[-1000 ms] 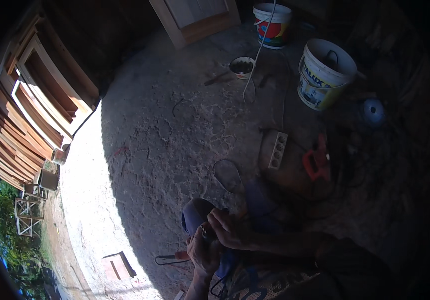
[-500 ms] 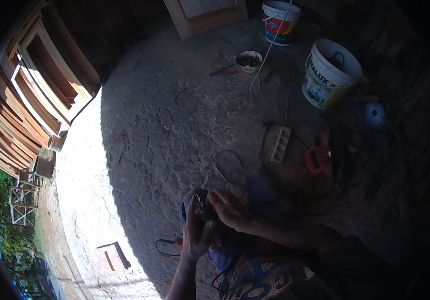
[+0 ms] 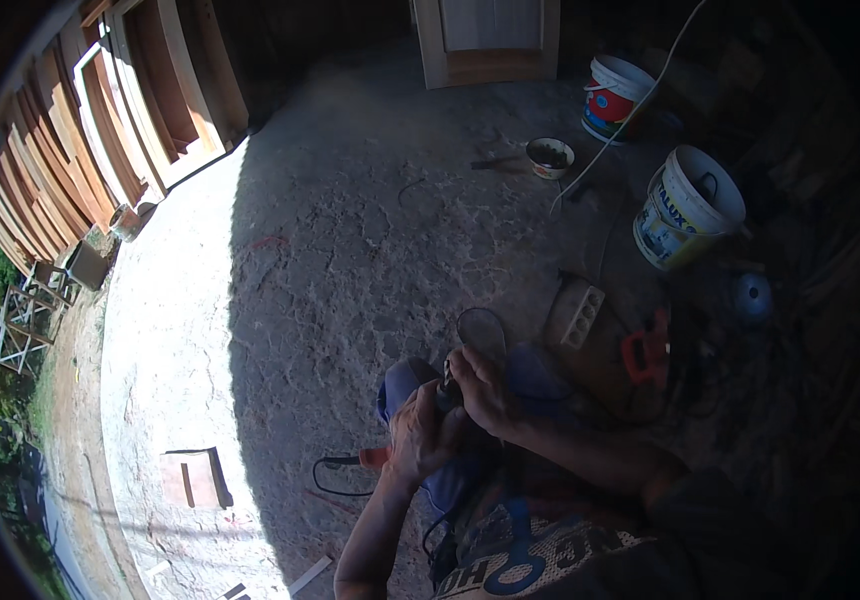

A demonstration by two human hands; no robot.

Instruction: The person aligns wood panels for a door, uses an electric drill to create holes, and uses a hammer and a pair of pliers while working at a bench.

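A corded power tool with an orange-red rear end and a dark front lies across my lap, its black cable looping out to the left. My left hand is wrapped around its body. At the dark front end, my right hand is closed, fingers pinched on a small metallic part. The fingers cover much of the tool, so its exact kind is unclear. Both hands are close together above my blue-clad knees.
A white power strip and a red power tool lie to the right. Beyond stand two paint buckets and a small bowl of dark bits. Wooden frames lean at the far left. A flat board lies in sunlight.
The view has shifted, so the surroundings sit elsewhere in the picture. Both hands stay together on the tool; its orange-red end now shows more beside my left hand.
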